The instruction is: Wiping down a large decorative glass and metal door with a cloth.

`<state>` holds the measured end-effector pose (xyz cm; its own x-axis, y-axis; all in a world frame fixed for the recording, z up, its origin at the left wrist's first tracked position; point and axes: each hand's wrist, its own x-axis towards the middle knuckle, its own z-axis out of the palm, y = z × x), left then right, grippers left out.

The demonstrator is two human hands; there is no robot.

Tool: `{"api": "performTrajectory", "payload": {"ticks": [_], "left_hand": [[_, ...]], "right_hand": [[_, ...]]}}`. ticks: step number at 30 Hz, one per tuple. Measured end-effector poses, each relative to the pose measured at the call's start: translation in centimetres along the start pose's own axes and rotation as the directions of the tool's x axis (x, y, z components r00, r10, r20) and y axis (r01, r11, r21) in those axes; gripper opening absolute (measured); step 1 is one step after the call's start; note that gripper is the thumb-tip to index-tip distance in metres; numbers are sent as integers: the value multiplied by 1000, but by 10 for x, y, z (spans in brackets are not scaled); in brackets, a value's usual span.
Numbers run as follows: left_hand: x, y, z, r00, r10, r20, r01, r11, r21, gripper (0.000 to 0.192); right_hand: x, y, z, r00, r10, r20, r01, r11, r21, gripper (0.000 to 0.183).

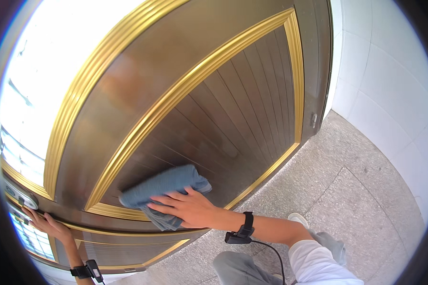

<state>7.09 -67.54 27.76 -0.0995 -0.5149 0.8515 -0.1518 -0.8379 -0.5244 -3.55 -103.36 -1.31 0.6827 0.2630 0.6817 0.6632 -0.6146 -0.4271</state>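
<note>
My right hand (pixel 185 208) presses a folded blue cloth (pixel 164 188), with fingers spread over it, flat against the lower brown ribbed panel (pixel 235 107) of a metal door. The cloth is slightly blurred. Gold molding (pixel 199 76) frames the panel. At the lower left, my left hand (pixel 50 226) rests at the door's edge just below the lock plate (pixel 21 196); its fingertips touch the edge by the handle area, and their exact hold is hard to tell. Both wrists wear black straps with small devices and cables.
Another narrower door panel (pixel 117 245) with gold trim lies beyond the edge. Speckled stone floor (pixel 349 199) runs below, and a white tiled wall (pixel 388 82) stands at right. My knee and a shoe (pixel 299 219) show beneath. A dark round-edged object is at the far right rim.
</note>
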Motion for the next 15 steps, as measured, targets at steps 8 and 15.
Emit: {"api": "performTrajectory", "payload": {"ticks": [8,15], "left_hand": [[-1,0,-6,1000,-27,11,27,1000,1,63],[0,5,1,1000,-10,-7,10,1000,-24,63]], "right_hand": [[-26,63,-61,818,572,54,-572,820,-19,68],[-72,191,-131,124,333,-935,-588,784,201,68]]}}
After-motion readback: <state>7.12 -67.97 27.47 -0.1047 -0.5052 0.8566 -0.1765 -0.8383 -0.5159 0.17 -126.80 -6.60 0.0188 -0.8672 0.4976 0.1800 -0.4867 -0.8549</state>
